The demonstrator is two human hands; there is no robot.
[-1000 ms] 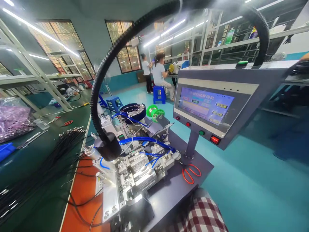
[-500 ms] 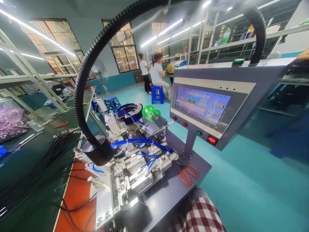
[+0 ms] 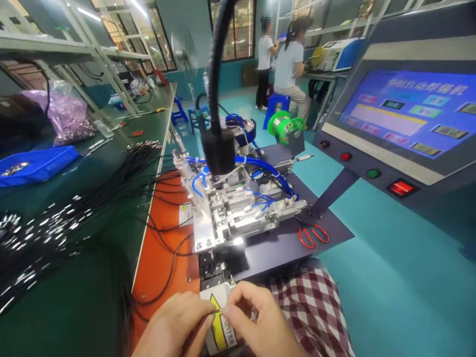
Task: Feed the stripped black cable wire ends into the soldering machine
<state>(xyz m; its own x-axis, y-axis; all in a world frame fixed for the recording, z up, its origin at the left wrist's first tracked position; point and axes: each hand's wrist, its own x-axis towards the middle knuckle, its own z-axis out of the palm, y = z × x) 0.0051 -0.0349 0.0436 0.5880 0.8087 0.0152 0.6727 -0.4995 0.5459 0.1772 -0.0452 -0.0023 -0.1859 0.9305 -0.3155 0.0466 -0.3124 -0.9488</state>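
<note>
My left hand [image 3: 178, 317] and my right hand [image 3: 258, 315] are close together at the bottom centre, each with thumb and forefinger pinched. Between the fingertips shows a short, thin dark piece, which looks like the end of a black cable [image 3: 216, 311]. Most of it is hidden by my fingers. Just beneath the hands is a light machine block [image 3: 211, 342] bearing a yellow arrow label [image 3: 219, 329]. Directly beyond them stands the bench machine [image 3: 241, 220], with metal slides and blue air tubes [image 3: 260, 163].
Black cables [image 3: 137, 158] in a bundle lie on the green table [image 3: 100, 267] at left, near a blue tray [image 3: 40, 163]. Red-handled scissors [image 3: 313, 236] rest on the machine base. A control screen [image 3: 409, 109] stands at right. Two people [image 3: 288, 64] work in the background.
Both hands have come into view at the bottom, pinching the small dark piece. My view has shifted, so the machine sits farther right and the control screen looks larger.
</note>
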